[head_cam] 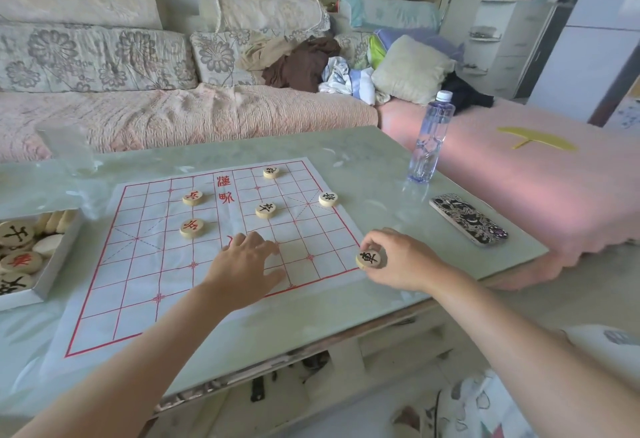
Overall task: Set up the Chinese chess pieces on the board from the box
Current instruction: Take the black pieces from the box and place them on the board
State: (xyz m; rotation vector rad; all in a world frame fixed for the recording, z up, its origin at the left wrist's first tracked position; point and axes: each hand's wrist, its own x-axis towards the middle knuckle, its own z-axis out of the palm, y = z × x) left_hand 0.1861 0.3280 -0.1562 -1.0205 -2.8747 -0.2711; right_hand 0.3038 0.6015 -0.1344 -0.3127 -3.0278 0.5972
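A white cloth board (145, 285) with a red grid lies on the pale green table. Several round wooden pieces sit on it: two red-marked ones (192, 197) (192, 228) left of the middle, and black-marked ones (265, 210) (271, 172) (328, 199) toward the right. My right hand (398, 261) pinches a black-marked piece (369, 259) at the board's near right corner. My left hand (244, 269) rests flat on the board with its fingers spread. The white box (48, 273) at the left edge holds several more pieces.
A clear water bottle (431, 138) stands at the table's far right, and a phone in a patterned case (468, 218) lies near the right edge. A sofa with cushions and clothes runs behind the table. A yellow fan (535, 139) lies on the pink seat.
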